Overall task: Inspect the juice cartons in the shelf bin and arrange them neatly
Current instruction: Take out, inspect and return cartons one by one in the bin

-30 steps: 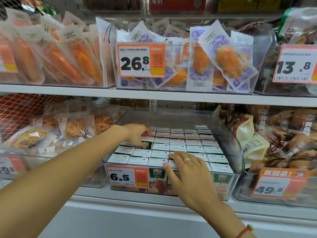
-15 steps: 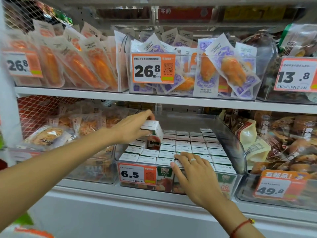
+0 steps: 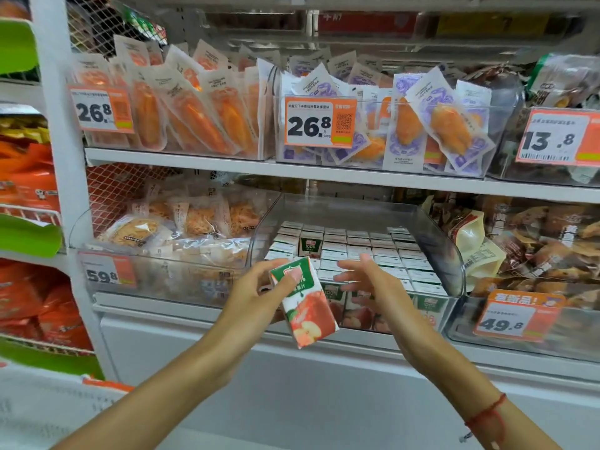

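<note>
Juice carton tilted, top leaning up-left, gripped by left hand, right hand spread beside it, before shelf bin

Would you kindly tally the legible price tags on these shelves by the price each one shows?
26.8 tags: 2
13.8 tag: 1
59.8 tag: 1
49.8 tag: 1
Total: 5

tilted juice carton aloft, others binned
</note>
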The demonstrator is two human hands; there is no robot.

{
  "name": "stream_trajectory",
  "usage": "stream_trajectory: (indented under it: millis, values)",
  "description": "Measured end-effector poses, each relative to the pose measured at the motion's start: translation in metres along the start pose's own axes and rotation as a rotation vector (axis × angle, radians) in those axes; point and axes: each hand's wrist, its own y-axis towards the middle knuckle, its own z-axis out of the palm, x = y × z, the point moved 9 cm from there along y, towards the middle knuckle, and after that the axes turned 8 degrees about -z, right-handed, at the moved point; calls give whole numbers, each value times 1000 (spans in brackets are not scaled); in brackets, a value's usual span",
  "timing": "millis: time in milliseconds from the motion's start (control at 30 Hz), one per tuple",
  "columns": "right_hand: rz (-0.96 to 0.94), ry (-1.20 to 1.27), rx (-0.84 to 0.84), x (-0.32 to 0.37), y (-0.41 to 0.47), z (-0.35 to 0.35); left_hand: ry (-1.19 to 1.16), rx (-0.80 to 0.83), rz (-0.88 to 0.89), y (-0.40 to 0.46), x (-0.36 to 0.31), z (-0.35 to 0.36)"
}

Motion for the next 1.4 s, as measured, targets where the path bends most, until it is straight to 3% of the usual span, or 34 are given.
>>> stream_trajectory:
  millis: [133,267,400,533,767,900,1067,1233,1300,1400]
  values:
    - [29,-12,233,0,-16,41,23,19,-2,-2,15,2]
    - [-41,-72,202,-5,-20,44,29,27,-70,1,36,5]
    - [24,-81,174,-19,-19,43,-87,80,-148,6,49,6]
    - [94,7,146,-26,-20,42,-27,156,-215,8,59,6]
    - [107,-38,428,-33,-29,58,-18,126,-171,10,57,-8]
    - [51,-83,391,-30,-26,59,-23,127,-154,10,58,-10]
    - [-47,-251,277,-22,-22,51,48,-29,-66,12,57,-24]
    - [-300,-491,230,4,-27,56,6,60,-117,14,64,-10]
    - [-274,-426,253,2,-27,57,-2,105,-149,15,67,-9]
    - [-91,-168,209,-9,-22,46,42,182,-185,13,68,-5]
